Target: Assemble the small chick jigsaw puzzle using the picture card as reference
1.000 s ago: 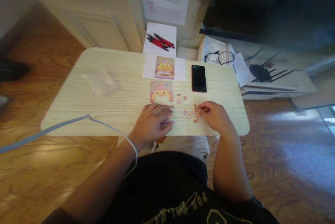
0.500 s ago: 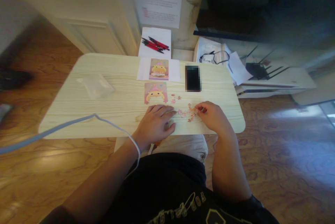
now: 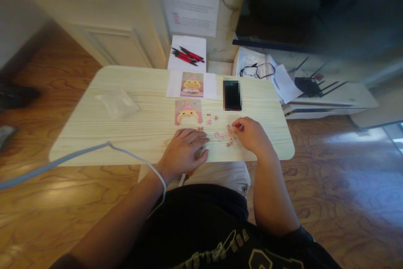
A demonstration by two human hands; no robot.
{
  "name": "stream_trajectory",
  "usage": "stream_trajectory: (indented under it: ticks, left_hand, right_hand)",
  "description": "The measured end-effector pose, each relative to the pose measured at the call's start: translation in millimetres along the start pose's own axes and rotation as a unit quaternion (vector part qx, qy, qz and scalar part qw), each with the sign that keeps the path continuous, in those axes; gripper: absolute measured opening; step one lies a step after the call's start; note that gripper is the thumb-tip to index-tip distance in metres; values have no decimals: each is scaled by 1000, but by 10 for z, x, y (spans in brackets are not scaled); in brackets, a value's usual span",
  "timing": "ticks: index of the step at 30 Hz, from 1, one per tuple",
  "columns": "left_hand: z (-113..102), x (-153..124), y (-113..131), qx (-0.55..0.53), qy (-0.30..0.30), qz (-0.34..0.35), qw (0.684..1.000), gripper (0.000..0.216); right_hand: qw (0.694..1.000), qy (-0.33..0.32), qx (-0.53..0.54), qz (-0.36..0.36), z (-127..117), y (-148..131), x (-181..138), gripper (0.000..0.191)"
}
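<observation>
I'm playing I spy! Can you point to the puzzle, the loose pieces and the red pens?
Puzzle (image 3: pixel 188 112), head view: on the yellow face.
Loose pieces (image 3: pixel 231 137), head view: on the orange-pink pile.
Red pens (image 3: pixel 185 57), head view: midway along the barrels.

Below the phone (image 3: pixel 232 95), the right hand (image 3: pixel 251 135) may pinch one of the pieces (image 3: pixel 223 136), too small to tell, while above the phone the dark panel (image 3: pixel 302 13) runs off the top edge.

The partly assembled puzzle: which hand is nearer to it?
Left. The left hand is close to the puzzle, on its near side; the right hand is farther, rightward, at the loose pieces.
</observation>
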State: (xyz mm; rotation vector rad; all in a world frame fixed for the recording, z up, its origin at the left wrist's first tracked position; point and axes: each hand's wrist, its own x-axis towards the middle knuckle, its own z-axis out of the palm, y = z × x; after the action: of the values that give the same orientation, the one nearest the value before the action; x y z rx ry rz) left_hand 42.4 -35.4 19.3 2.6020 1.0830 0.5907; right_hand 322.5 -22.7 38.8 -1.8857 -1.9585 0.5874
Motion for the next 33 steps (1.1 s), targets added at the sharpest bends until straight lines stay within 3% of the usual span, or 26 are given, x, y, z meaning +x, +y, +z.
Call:
stream_trajectory:
  ticks: [9,17,26,33]
  left_hand:
    - [-3,62,35,-1,-19,32,999,31]
    - [48,74,47,10,-35,34,999,36]
    - [78,103,101,32,-62,39,997,57]
    - [29,53,36,29,-20,32,999,40]
  right_hand:
    - [1000,-10,26,-6,8,100,-86,25]
    - [999,-35,18,-14,4,44,-100,6]
    - [999,-32,30,-19,75,-126,-71,2]
    - [998,-32,14,-53,218,-348,-66,11]
